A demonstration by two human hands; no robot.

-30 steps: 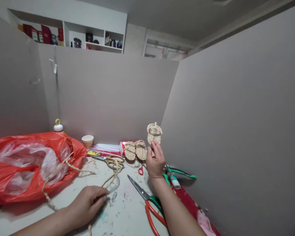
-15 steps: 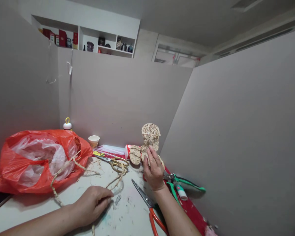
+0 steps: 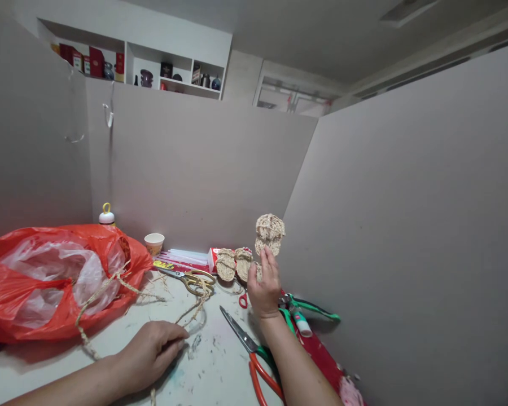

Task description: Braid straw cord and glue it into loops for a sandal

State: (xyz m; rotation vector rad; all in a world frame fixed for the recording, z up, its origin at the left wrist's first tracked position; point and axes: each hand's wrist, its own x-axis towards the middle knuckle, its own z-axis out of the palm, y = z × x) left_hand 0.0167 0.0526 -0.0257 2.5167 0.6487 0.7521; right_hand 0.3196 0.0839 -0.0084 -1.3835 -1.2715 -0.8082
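Note:
My right hand point(image 3: 266, 290) holds up a small woven straw slipper point(image 3: 270, 232) by its lower end, fingers closed on it, in front of the grey partition. Behind and left of that hand, two matching straw slippers point(image 3: 226, 265) lean side by side, and part of another straw piece shows beside my thumb. My left hand point(image 3: 152, 351) rests on the table with fingers curled together. A braided straw cord point(image 3: 189, 312) runs into this hand at the fingertips, and a length comes out below it. What lies inside the palm is hidden.
Gold-handled scissors point(image 3: 198, 280) lie behind the left hand. Large orange-handled shears point(image 3: 242, 332) point forward between the hands. Green-handled pliers point(image 3: 317, 309) and a glue stick point(image 3: 301, 324) sit right. A red plastic bag point(image 3: 63, 332), paper cup point(image 3: 154, 243) and partition point(image 3: 186, 158) bound the table.
My right hand has shifted the straw slipper rightward, away from the two others, which show more fully now. The whole view has swung slightly right. My left hand keeps its pose.

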